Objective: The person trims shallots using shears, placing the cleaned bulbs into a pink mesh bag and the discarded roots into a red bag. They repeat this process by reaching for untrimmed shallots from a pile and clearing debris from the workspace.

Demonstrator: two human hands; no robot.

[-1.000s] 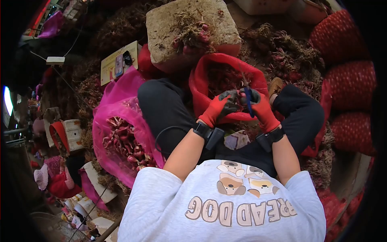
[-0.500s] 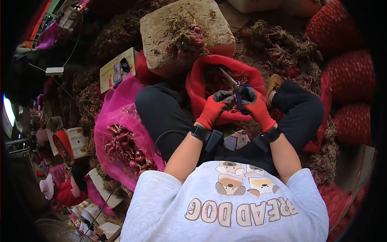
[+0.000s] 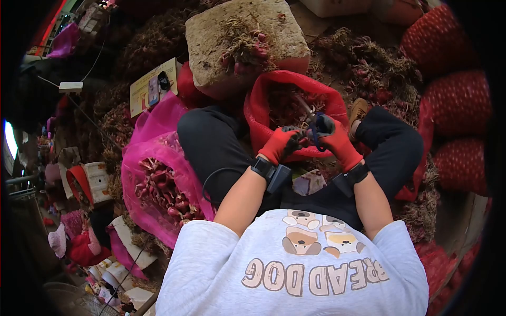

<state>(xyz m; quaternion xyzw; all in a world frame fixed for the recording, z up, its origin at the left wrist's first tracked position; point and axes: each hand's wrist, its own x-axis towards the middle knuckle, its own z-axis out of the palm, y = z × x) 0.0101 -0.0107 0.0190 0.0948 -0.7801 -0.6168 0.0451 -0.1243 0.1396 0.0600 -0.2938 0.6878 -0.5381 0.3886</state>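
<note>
My right hand [image 3: 336, 141], in a red glove with dark grey palm and fingers, is closed round the dark blue handles of a pair of scissors [image 3: 307, 107]. The blades point up and left over the open red mesh bag [image 3: 251, 124] and are smeared by motion. Just left of the scissors is my left hand [image 3: 281, 144], gloved alike, its fingers pinched together; what they hold is too small or hidden to name. Loose reddish pieces lie inside the red bag, between my bent legs.
Left of my leg, a pink mesh bag [image 3: 138, 190] holds red shallots [image 3: 164, 189]. Ahead, a dirty pale block [image 3: 211, 47] carries a bunch of dried-stalk shallots [image 3: 245, 52]. A board [image 3: 139, 95] with a phone lies at left. Filled red sacks [image 3: 456, 100] stand at right.
The scissors have shifted slightly right and down, and their blades are now blurred. My left fingers have lowered a little and drawn in.
</note>
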